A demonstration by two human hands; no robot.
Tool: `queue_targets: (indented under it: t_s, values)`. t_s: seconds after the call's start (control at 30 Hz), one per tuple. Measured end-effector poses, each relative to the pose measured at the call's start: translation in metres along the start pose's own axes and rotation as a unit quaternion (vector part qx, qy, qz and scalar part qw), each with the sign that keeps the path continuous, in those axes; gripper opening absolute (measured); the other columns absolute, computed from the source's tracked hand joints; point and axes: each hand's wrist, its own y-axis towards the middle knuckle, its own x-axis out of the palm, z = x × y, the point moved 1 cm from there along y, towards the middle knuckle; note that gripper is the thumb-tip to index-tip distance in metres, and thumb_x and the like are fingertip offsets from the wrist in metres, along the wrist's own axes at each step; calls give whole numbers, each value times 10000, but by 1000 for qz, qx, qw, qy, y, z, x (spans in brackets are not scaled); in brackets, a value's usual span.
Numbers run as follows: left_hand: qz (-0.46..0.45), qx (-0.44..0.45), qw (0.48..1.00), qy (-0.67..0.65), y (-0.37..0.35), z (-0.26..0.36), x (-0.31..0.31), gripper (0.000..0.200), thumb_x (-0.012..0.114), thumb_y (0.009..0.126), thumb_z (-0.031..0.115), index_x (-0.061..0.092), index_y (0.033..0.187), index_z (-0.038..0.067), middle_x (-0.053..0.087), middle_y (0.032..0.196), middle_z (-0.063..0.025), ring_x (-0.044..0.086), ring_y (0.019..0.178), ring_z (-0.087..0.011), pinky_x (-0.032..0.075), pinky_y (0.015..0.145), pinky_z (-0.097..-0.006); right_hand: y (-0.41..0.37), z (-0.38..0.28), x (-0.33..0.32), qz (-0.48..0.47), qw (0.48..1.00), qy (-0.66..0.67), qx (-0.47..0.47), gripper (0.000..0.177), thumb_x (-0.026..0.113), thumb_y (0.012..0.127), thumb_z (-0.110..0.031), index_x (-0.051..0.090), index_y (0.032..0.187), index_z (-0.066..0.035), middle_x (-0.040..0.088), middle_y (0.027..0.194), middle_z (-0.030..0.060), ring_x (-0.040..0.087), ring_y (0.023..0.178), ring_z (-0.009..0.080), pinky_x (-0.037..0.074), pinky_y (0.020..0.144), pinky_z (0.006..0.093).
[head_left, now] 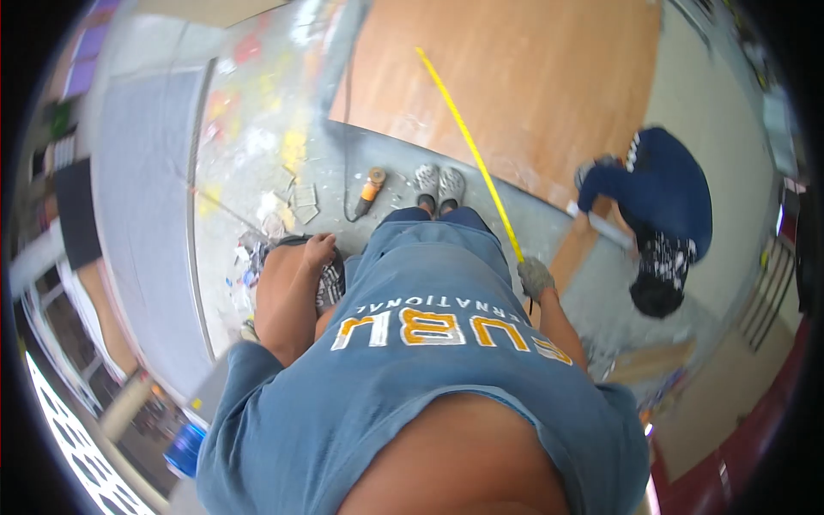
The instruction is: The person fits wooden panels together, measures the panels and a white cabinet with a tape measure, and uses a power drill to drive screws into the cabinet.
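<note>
My left hand is bare, its fingers curled in beside a dark item with pale stripes at my left side; what it grips is hidden. A grey glove covers my right hand, which is closed around the near end of a yellow tape measure. The extended tape runs forward and to the left, across the edge of a large brown wood board. Between my left hand and the board, an orange and black power tool lies on the floor, near my grey shoes.
At the right, a person in a dark blue top bends beside the board, one hand near its edge. A narrow wood strip lies nearby. Scraps litter the floor at left, beside a long grey panel. A cable trails from the tool.
</note>
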Motion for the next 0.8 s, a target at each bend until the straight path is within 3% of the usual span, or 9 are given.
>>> queue_targets:
  t_s: [0.03, 0.1, 0.2, 0.23, 0.3, 0.43, 0.6, 0.67, 0.8]
  values:
    - [20, 4, 999, -26, -16, 7, 9, 354, 551, 883, 255, 588, 1160, 37, 577, 752, -40, 543, 578, -128, 421, 470, -257, -8, -1, -21, -57, 989, 86, 105, 362, 484, 893, -398, 570, 951, -52, 586, 738, 146, 595, 636, 271, 485, 591, 398]
    - [45, 54, 997, 9, -43, 22, 26, 403, 580, 855, 273, 590, 1169, 21, 613, 806, -66, 575, 628, -135, 465, 529, -280, -27, -14, -48, -42, 991, 89, 92, 329, 511, 895, -390, 553, 880, -64, 549, 642, 90, 549, 518, 198, 464, 478, 366]
    - [57, 118, 991, 10, -37, 8, 23, 434, 595, 843, 299, 589, 1168, 12, 634, 844, -88, 591, 664, -131, 487, 599, -286, -30, -64, -36, -44, 989, 111, 82, 294, 562, 874, -367, 555, 869, -73, 521, 617, 56, 524, 493, 169, 449, 436, 345]
    - [66, 126, 990, 3, -45, 23, 20, 443, 588, 847, 325, 599, 1147, -1, 659, 888, -119, 631, 742, -181, 500, 695, -316, -11, -47, -20, -63, 991, 120, 7, 286, 576, 864, -359, 554, 875, -74, 506, 607, 49, 512, 485, 165, 454, 436, 339]
    - [69, 161, 985, 5, -43, 6, 30, 442, 587, 846, 334, 609, 1132, -2, 663, 928, -152, 642, 807, -221, 497, 742, -334, 5, -48, -32, -71, 991, 113, -10, 276, 590, 853, -343, 548, 901, -75, 481, 597, 38, 494, 477, 158, 464, 439, 333]
    - [103, 164, 980, 44, -59, -17, 37, 433, 597, 831, 349, 640, 1082, -1, 659, 1013, -212, 637, 962, -308, 475, 857, -370, 22, -71, -52, -62, 985, 145, 73, 242, 595, 831, -286, 530, 955, -88, 468, 609, 25, 475, 474, 146, 472, 440, 339]
    - [137, 78, 987, 44, -45, -104, 23, 408, 625, 792, 360, 679, 990, 9, 686, 937, -166, 657, 892, -264, 495, 804, -357, 59, -104, -74, -60, 977, 188, 74, 176, 586, 815, -248, 527, 897, -105, 467, 610, 16, 465, 469, 143, 471, 437, 335]
    - [110, -19, 994, 12, -60, -93, 7, 358, 629, 792, 329, 696, 961, 21, 686, 824, -149, 660, 745, -219, 513, 705, -341, 77, -134, -67, -112, 972, 197, 68, 140, 581, 821, -243, 526, 845, -116, 467, 606, 8, 463, 467, 133, 467, 436, 327]
    - [89, -62, 994, 0, -26, -63, -45, 291, 626, 795, 286, 706, 905, 28, 658, 700, -112, 623, 625, -165, 503, 595, -326, 104, -225, -55, -105, 977, 186, -23, 139, 573, 829, -253, 523, 796, -128, 463, 602, -1, 447, 446, 120, 452, 427, 320]
